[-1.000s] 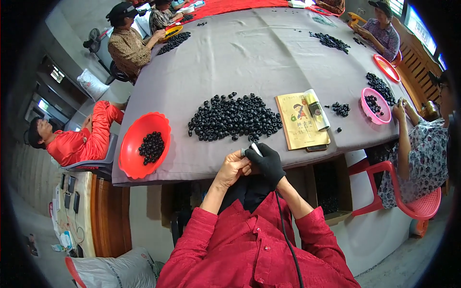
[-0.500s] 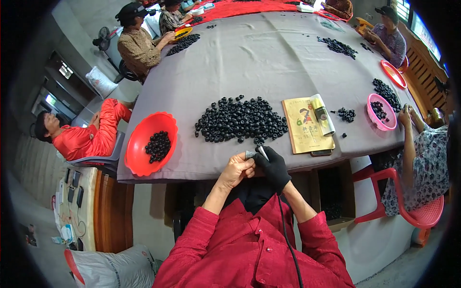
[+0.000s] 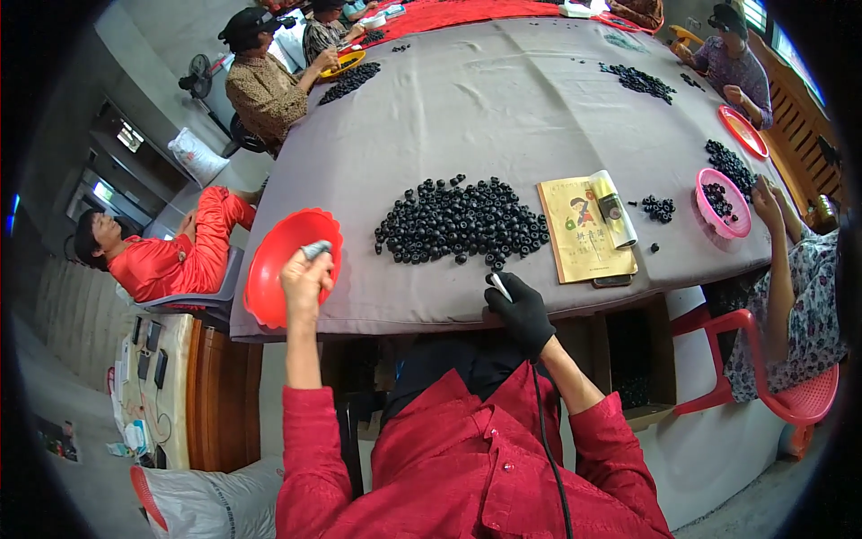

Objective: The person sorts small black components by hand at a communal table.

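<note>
My left hand [image 3: 306, 283] is over the red scalloped bowl [image 3: 268, 256], its fingers curled and a grey cover on one fingertip. Whatever those fingers hold, if anything, is too small to make out. The hand hides the beads inside the bowl. In a black glove, my right hand [image 3: 523, 319] closes around a white pen-shaped tool [image 3: 500, 287], whose dark cord [image 3: 543, 422] runs down across my red shirt. Just beyond the tool's tip lies a large heap of round black beads [image 3: 462, 220] with holes, on the grey tablecloth [image 3: 431, 135].
A yellow booklet [image 3: 575, 247] lies right of the heap, with a rolled item [image 3: 615, 211] on it. Farther right are loose beads [image 3: 658, 209] and a pink basket [image 3: 732, 225]. Other people sit around the table. A white sack [image 3: 215, 494] stands at lower left.
My left hand has left my right hand and moved left, over the red bowl. My right hand stays near the table edge with the tool. The view has shifted slightly.
</note>
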`<act>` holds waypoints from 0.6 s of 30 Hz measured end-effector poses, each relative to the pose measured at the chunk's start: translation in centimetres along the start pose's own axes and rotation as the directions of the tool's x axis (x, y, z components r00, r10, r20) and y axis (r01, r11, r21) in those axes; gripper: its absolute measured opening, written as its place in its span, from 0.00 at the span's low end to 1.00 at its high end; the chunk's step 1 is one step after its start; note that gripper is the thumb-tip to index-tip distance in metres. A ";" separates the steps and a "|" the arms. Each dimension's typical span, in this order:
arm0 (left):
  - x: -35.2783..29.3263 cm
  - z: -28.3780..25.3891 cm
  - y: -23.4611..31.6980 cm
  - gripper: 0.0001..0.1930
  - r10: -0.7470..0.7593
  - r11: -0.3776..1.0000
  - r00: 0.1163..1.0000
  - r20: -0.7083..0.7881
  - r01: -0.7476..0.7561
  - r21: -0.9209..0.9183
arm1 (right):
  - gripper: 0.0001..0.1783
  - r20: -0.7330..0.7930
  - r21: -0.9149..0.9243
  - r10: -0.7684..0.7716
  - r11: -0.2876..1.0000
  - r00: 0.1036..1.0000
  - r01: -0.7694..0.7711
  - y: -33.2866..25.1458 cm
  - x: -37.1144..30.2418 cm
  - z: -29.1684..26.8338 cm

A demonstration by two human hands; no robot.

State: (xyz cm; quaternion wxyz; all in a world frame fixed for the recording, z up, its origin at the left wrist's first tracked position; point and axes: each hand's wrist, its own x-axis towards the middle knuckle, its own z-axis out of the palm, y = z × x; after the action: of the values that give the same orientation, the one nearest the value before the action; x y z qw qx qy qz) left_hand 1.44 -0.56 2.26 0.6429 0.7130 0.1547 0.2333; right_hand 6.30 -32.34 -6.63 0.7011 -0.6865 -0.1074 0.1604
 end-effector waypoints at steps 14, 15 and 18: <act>-2.7 11.0 -6.0 0.10 0.229 0.760 0.930 0.288 -0.356 0.544 | 0.16 -0.022 -0.114 -0.143 0.984 0.990 0.139 1.1 0.1 0.1; -2.3 11.3 -7.1 0.14 0.201 0.734 0.931 0.304 -0.349 0.582 | 0.16 -0.021 -0.116 -0.143 0.983 0.989 0.140 1.0 0.1 0.2; -2.3 12.9 -6.6 0.18 0.231 0.675 0.925 0.303 -0.377 0.634 | 0.15 -0.020 -0.083 -0.102 0.991 0.995 0.100 0.4 -0.1 0.2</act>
State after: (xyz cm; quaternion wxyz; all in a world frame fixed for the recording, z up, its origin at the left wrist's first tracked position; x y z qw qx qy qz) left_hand 6.91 -11.86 -5.39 0.2999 0.9334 0.0434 0.1920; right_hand 6.15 -32.19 -7.01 0.6807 -0.7103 -0.1401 0.1119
